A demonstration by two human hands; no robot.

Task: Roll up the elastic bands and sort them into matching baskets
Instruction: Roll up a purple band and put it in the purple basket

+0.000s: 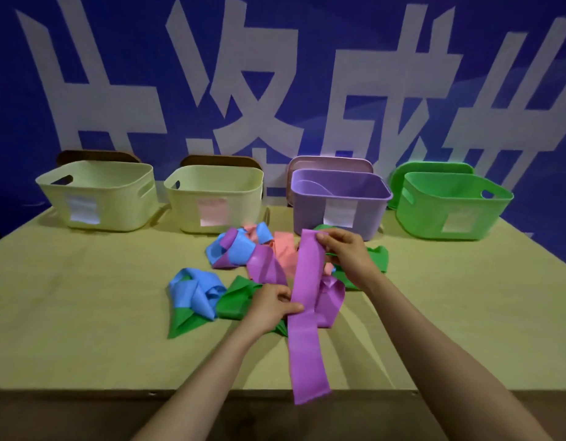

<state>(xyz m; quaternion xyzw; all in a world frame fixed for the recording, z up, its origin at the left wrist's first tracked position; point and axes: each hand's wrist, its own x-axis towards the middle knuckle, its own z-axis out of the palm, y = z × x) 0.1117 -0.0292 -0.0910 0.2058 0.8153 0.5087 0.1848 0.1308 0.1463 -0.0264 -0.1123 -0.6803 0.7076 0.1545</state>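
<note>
The purple band (307, 281) is up off the table (84, 297), held long and flat between both hands. The right hand (345, 253) pinches its far end just in front of the purple basket (307, 211). The left hand (272, 308) pinches one edge about halfway down, and the loose tail hangs past the table's front edge.

That tail looks like the first worry. Nothing holds it, so once rolling starts from the top it could swing, twist, or catch on the table edge, and the roll would come out skewed. The left hand has only the one edge, so the band may also fold along its length and roll lopsided.

The band passes right over the pile (243, 253), and a purple fold (331, 297) lies directly beneath it. I can't tell whether that fold belongs to this band or to another one. If it is another, it could get dragged up or wound in. The green band (237, 297) under the left hand might snag too.

A slack roll of stretchy stuff will likely spring open when dropped in a basket. For later, the two cream baskets (122, 202) (243, 202) differ only by their labels, which are too blurred to read, so a mix-up there seems easy.
</note>
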